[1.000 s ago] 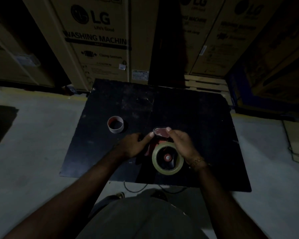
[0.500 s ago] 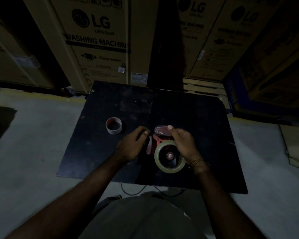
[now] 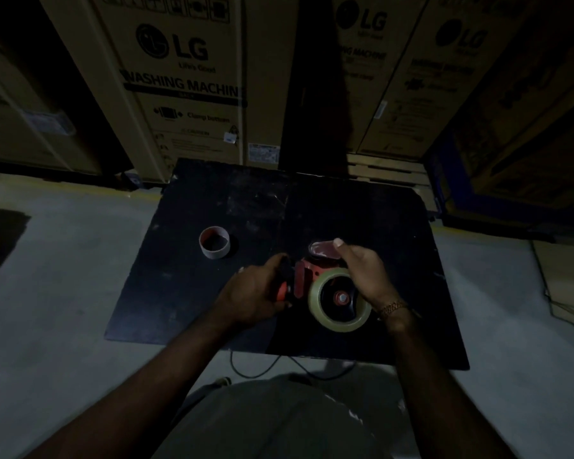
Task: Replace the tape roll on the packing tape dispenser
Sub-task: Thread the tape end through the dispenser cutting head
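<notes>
A red packing tape dispenser [image 3: 307,274] lies on a black board [image 3: 378,233], near its front middle. A full roll of clear tape [image 3: 317,299] sits on the dispenser's hub. My left hand [image 3: 252,293] is wrapped around the dispenser's handle on the left. My right hand [image 3: 365,271] rests over the far side of the roll, with its fingertips on the dispenser's front flap. An empty cardboard tape core [image 3: 214,242] stands on the board to the left, apart from both hands.
The board lies on a grey concrete floor [image 3: 63,293]. Tall cardboard washing machine boxes [image 3: 179,77] stand close behind it, with a wooden pallet [image 3: 385,170] at the back right. A thin cable [image 3: 262,369] loops on the floor by the board's front edge.
My left hand has moved from the dispenser's front end down onto its handle and closed around it. The dispenser has tilted slightly. My right hand stays on the roll.
</notes>
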